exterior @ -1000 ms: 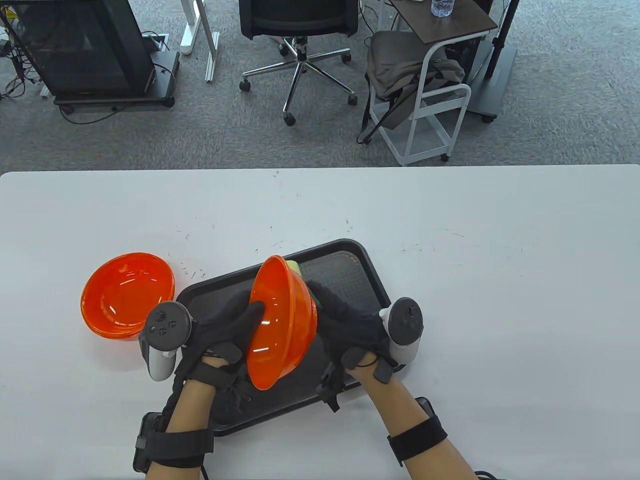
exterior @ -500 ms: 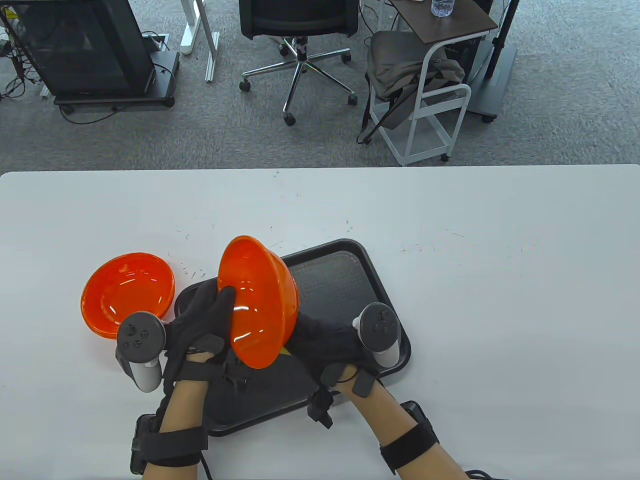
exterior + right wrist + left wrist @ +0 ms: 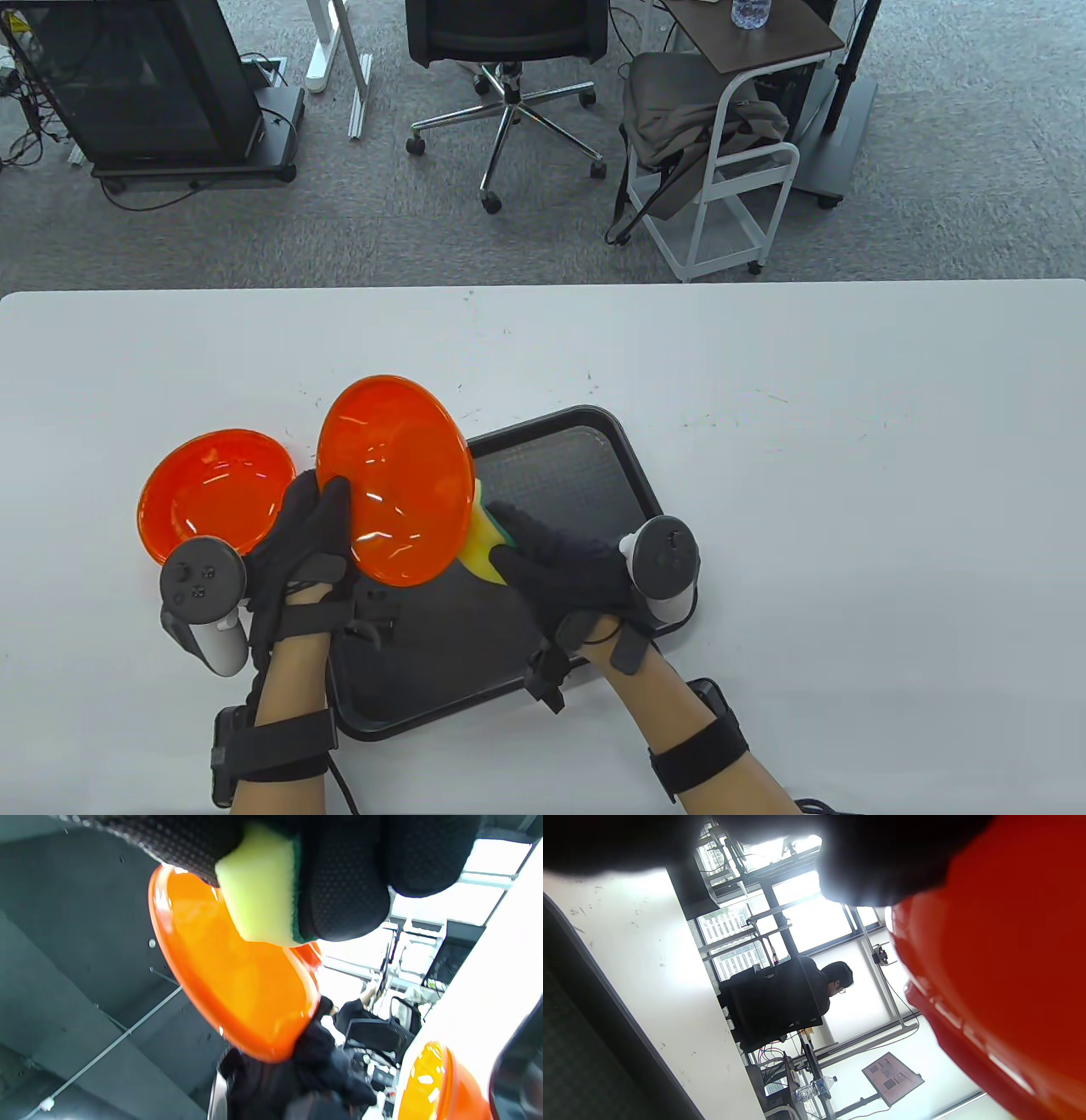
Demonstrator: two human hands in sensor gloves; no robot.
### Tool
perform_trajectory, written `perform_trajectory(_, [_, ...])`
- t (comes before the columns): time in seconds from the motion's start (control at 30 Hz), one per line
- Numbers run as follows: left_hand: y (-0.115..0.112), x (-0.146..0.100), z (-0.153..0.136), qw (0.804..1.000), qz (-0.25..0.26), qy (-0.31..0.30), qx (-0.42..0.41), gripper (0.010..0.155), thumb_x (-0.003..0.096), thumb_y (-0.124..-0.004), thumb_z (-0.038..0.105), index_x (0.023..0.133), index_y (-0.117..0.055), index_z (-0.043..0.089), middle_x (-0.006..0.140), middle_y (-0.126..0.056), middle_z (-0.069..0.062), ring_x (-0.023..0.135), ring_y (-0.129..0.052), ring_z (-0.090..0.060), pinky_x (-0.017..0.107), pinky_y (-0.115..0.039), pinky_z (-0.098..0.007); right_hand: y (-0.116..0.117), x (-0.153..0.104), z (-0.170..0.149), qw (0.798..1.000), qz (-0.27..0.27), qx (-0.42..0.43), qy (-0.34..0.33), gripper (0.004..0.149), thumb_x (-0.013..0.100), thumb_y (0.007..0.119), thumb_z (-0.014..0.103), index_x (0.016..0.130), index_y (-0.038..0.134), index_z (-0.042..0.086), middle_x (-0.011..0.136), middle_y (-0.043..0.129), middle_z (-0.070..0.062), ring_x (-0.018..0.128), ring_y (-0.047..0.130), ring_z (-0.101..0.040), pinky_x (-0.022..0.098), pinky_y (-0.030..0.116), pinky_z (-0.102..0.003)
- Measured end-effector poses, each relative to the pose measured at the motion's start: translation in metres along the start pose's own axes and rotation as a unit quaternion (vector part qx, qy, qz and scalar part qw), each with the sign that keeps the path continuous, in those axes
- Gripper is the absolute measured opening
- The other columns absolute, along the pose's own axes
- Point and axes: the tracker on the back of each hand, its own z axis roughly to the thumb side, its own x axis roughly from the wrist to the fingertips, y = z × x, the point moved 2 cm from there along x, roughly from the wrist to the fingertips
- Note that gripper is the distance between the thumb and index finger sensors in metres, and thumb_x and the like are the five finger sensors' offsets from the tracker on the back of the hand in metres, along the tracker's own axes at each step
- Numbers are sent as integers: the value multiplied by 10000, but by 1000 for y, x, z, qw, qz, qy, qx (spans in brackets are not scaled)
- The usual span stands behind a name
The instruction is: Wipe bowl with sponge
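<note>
On the white table [image 3: 848, 509], at the nine o'clock side of the scene, a second orange bowl [image 3: 216, 501] sits upright on the tabletop, just beside the black tray [image 3: 594, 458] that lies toward six o'clock. Next comes the left hand [image 3: 301, 548], which grips the raised orange bowl [image 3: 394, 480] by its lower left rim, the thumb lying across the inside surface; the bowl is lifted off the tray and tilted so its open face turns up toward the table camera. In the left wrist view the bowl's glossy outer wall [image 3: 1001, 976] fills the three o'clock side, with dark glove blur along the top. To the right, the right hand [image 3: 564, 564] pinches a yellow sponge with a green backing [image 3: 479, 543], its fingers closed around it, and the sponge touches the bowl's rim at about four o'clock. The right wrist view shows the sponge [image 3: 258, 887] clamped between gloved fingertips [image 3: 343, 891], pressed to the bowl's edge.
</note>
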Motion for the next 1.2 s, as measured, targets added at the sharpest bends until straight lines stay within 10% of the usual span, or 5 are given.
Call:
perform_trajectory(0.6, [-49,-6,9,984,-163,-9,-66,530,536,-760,499,864,-783,84,270,-975,93,-35,-898,-28,44,-902,-283,-18,-4,-1,997,-78,26,-4,485,559,739,299,965,575,91,906,824,-229,681,919,-371,492,738,-578])
perform_trajectory(1.2, [-30,-1,2,987,-115,0,-108,527,536,-760,497,866,-769,86,276,-972,99,-33,-900,-30,51,-902,-285,4,1,-1,1000,30,7,1,479,545,760,297,952,613,91,890,846,-233,672,924,-376,491,740,-580])
